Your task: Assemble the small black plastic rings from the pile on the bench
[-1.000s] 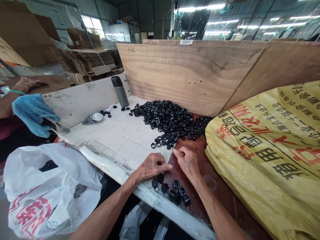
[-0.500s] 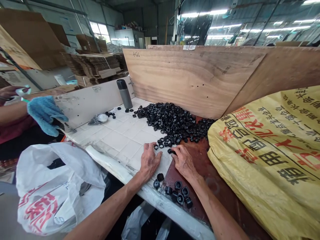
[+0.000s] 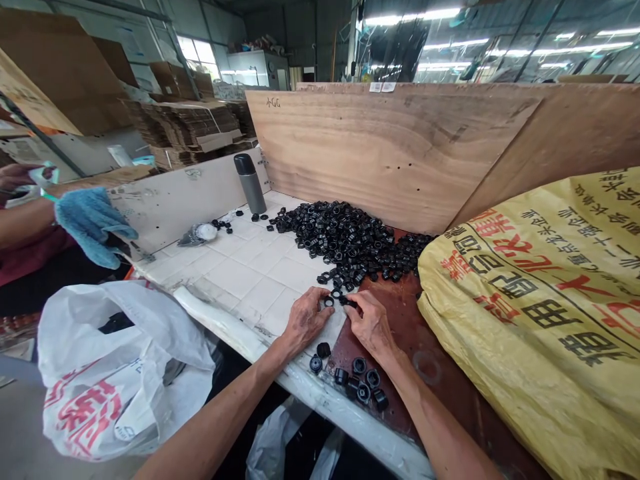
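Note:
A large heap of small black rings (image 3: 345, 233) lies on the table, against the wooden board. At its near edge, my left hand (image 3: 307, 317) has its fingers closed round a black ring (image 3: 329, 301). My right hand (image 3: 367, 317) pinches a small black piece (image 3: 349, 302) between thumb and fingers, just to the right. Between my forearms, several larger black caps (image 3: 363, 392) lie near the table's front edge.
A grey flask (image 3: 250, 187) and a small clear bag (image 3: 199, 234) stand at the back left. A yellow sack (image 3: 545, 280) covers the right side. A white bag (image 3: 125, 367) hangs low left, near another person's arm (image 3: 30, 223) and a blue cloth (image 3: 95, 223).
My left hand has moved right, closer to my right hand, and its fingers have closed on a ring. The right hand has shifted slightly.

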Motion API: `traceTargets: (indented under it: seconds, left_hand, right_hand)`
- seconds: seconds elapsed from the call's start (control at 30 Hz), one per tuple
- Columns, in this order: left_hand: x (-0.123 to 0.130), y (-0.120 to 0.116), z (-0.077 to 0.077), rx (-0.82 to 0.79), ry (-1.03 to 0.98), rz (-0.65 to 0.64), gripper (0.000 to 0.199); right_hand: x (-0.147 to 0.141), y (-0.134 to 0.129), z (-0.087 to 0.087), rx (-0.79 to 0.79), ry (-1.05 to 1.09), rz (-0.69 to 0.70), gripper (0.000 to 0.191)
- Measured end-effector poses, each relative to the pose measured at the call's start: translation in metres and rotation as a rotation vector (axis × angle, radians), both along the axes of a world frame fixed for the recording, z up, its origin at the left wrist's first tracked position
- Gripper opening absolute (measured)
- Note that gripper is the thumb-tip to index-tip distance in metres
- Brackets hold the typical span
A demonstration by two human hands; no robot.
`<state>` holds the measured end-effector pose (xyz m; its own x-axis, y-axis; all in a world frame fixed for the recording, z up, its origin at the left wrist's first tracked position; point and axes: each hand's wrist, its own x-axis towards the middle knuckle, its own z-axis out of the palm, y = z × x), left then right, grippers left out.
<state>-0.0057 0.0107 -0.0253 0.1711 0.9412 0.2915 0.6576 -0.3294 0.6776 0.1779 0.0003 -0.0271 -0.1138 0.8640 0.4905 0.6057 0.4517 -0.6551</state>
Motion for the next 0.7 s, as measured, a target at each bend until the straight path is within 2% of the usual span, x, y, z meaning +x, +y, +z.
traceTargets:
  seconds: [0.23,0.4,0.6,0.7]
  left_hand:
    - [-0.001,-0.004,-0.004,-0.008,-0.253,-0.121,0.023]
    - [0.0,-0.002,-0.003,-0.034,-0.396,-0.262,0.025]
    - [0.001,-0.007,0.007,-0.248,-0.592,-0.246,0.03]
    - [0.002,-0.007,0.008,-0.326,-0.705,-0.29,0.03]
  right_hand:
    - [-0.002,-0.007,0.017,-0.126,0.17,-0.013,0.025]
    - [-0.008,-0.01,0.018,-0.164,0.189,0.032,0.015]
    - [-0.008,-0.012,0.019,-0.128,0.183,0.04,0.015]
    - [-0.007,-0.012,0.022,-0.102,0.199,0.06,0.015]
